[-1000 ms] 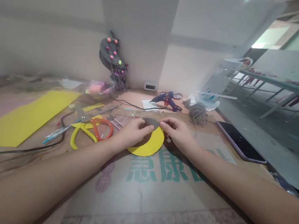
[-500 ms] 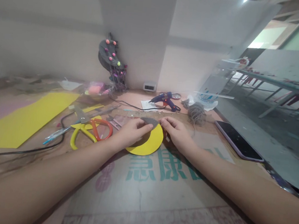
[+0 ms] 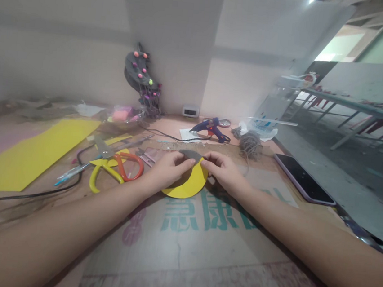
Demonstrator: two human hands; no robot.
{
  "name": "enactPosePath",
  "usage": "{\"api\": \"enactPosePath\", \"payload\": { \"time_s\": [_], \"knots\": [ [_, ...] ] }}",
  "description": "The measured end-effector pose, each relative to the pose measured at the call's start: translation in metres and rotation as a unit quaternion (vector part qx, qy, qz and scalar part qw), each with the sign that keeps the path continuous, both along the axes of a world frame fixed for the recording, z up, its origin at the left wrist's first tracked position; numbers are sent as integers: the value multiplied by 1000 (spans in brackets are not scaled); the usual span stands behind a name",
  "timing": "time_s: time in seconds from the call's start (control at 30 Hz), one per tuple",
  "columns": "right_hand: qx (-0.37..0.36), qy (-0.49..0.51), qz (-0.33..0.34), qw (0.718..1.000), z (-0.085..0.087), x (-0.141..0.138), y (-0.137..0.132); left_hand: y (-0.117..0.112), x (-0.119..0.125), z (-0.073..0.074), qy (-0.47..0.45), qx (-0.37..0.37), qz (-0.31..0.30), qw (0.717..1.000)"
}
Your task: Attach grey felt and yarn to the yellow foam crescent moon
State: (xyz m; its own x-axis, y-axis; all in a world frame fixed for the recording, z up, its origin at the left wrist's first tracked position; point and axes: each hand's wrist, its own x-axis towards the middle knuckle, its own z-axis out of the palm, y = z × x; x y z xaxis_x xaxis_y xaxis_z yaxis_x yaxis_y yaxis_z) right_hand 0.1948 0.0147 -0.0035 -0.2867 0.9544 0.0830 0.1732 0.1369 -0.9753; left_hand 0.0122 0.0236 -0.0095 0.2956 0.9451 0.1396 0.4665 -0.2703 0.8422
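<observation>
A yellow card piece with a rounded edge (image 3: 190,184) lies just above the table, its upper part covered by a dark grey layer (image 3: 190,154). My left hand (image 3: 175,167) grips it from the left, thumb pressed on top near the grey layer. At its upper right edge, my right hand (image 3: 218,164) pinches the card between thumb and fingers. Part of the card is hidden under my left hand. Left of my hands lie scissors with orange and yellow handles (image 3: 128,167). Beyond the card, a blue glue gun (image 3: 211,128) rests by a white paper piece (image 3: 189,135).
Yellow card sheet (image 3: 41,151) lies at left. A ball of grey yarn (image 3: 249,144) sits at the back right, near a phone (image 3: 305,179). Against the wall stands a grey crescent ornament with coloured beads (image 3: 137,70). A black cable (image 3: 23,197) crosses the left side.
My right hand has closed in slightly to the left, its thumb now over the card's upper right edge. The left hand keeps its hold. The view has shifted slightly.
</observation>
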Motion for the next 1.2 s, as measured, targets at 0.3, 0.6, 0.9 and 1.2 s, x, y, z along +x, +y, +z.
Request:
{"api": "enactPosePath", "payload": {
  "time_s": [0.3,0.6,0.9,1.2],
  "knots": [
    [15,-31,-10,999,1,-1,2,-2,1,-1,-19,5,-21,1000],
    [6,-9,-9,1000,0,-1,1,-2,1,1,-16,5,-10,1000],
    [19,-3,-16,1000,1,-1,2,0,1,-3,-38,0,-11,999],
    [23,3,-17,1000,-1,-1,2,3,1,-5,-37,3,-5,999]
  ]
}}
